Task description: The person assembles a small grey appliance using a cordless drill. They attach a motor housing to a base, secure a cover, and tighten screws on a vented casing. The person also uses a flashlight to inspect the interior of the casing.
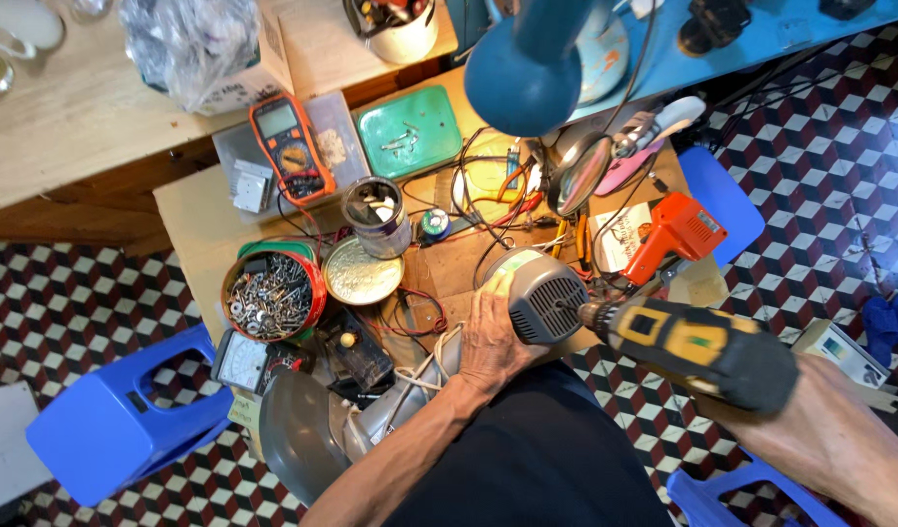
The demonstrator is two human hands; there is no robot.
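My left hand (490, 342) grips the side of a small grey electric motor housing (538, 293) with a slotted end cap, held at the near edge of a cluttered wooden workbench (190, 210). A black and yellow cordless drill (698, 346) points left, its bit against the motor's end cap. My right hand is hidden behind the drill body; only my right forearm (839, 434) shows, running to the drill's grip. A white cord trails from the motor toward a grey fan base (302, 439) at the lower left.
On the bench stand a red bowl of screws (271, 295), an orange multimeter (291, 146), a tin can (376, 215), a round metal lid (363, 273), a green tin (410, 132), an orange glue gun (675, 234) and tangled wires. A blue lamp (527, 68) hangs overhead. Blue plastic stools (107, 420) stand on the checkered floor.
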